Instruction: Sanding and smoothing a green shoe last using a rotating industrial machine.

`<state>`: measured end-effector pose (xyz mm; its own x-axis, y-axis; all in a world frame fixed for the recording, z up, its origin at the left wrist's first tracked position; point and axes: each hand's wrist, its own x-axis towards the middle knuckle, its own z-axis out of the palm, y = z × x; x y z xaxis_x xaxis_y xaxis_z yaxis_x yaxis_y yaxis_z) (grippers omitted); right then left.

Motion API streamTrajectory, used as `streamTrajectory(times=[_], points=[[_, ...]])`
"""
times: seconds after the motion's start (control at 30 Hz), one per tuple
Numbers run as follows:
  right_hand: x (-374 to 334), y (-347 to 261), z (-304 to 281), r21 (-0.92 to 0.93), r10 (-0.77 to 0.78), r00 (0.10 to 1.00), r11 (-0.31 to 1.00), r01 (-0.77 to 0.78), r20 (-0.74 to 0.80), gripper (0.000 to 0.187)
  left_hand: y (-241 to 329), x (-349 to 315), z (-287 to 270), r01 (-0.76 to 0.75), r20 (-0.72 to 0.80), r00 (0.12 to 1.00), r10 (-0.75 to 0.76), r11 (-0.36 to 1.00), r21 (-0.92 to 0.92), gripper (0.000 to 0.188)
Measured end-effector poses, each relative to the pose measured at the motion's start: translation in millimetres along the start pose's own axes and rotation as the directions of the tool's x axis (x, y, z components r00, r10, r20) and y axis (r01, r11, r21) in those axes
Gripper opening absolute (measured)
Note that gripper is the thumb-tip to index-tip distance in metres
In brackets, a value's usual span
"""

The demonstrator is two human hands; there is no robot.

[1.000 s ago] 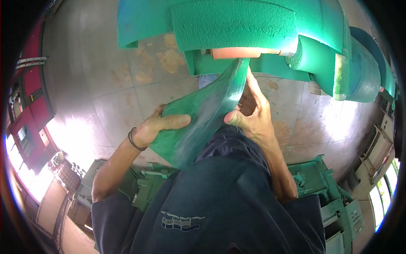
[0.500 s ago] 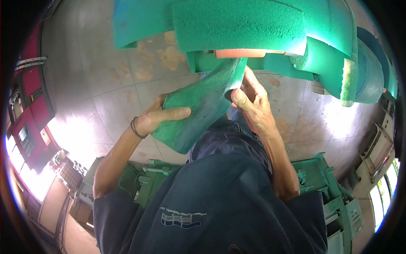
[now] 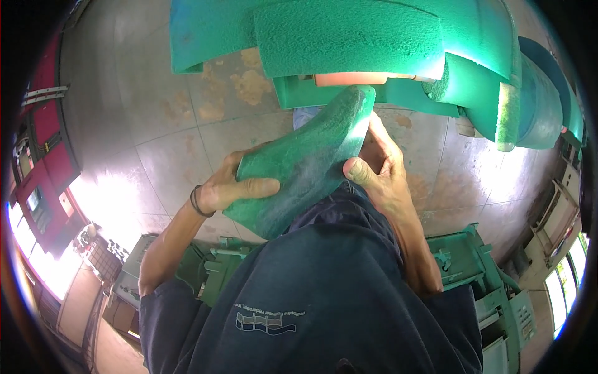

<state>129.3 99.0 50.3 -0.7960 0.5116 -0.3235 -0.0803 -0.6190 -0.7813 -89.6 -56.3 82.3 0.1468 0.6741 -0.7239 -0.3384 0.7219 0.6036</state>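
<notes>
A curved green piece (image 3: 299,159), wide at the lower left and narrowing to a rounded upper right end, is tilted in front of my body. Dark, scuffed patches run along its surface. My left hand (image 3: 240,184) grips the wide end, thumb on top and fingers hidden underneath. Along the right edge, my right hand (image 3: 386,162) supports the piece, its fingers partly behind it and its thumb beside the edge. Just beyond the narrow end stands a green machine housing (image 3: 349,37) with a rough, textured cover. A pale orange part (image 3: 351,79) shows below that cover.
Green rounded ducting (image 3: 536,106) extends at the far right. Other green machinery stands behind me at the right (image 3: 458,255) and left (image 3: 221,271). The grey tiled floor (image 3: 149,112) has brown worn patches. A red panel (image 3: 47,193) is at the left.
The green piece has turned in my hands, showing more of its broad face and its rounded narrow end. My right thumb has shifted down along the edge. The left grip looks the same.
</notes>
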Motion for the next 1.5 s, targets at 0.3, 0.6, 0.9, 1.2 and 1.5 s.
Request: streamTrajectory(times=[0.3,0.6,0.9,1.2,1.5], points=[[-2,-13,-2,-0.07,0.073,0.996,0.995,-0.07,0.049,0.093,-32,8,7,-0.11,-0.001,0.994,0.11,0.993,-0.043,0.08],[29,-7,-22,-0.045,0.292,0.952,0.954,-0.297,-0.093,0.084,-65,50,4,-0.051,-0.009,0.999,0.051,0.934,-0.353,0.067],[10,-10,-14,-0.139,0.117,0.992,0.984,-0.109,0.05,0.089,-68,31,16,-0.14,-0.077,0.989,0.129,0.978,-0.157,0.077],[5,-14,-18,-0.163,0.096,0.992,0.983,-0.081,0.086,0.092,-51,27,20,-0.171,-0.036,0.985,0.168,0.978,-0.123,0.083],[4,-36,-11,-0.086,0.108,0.99,0.991,-0.1,0.088,0.066,-22,25,19,-0.244,-0.065,0.968,0.244,0.97,0.022,0.089]])
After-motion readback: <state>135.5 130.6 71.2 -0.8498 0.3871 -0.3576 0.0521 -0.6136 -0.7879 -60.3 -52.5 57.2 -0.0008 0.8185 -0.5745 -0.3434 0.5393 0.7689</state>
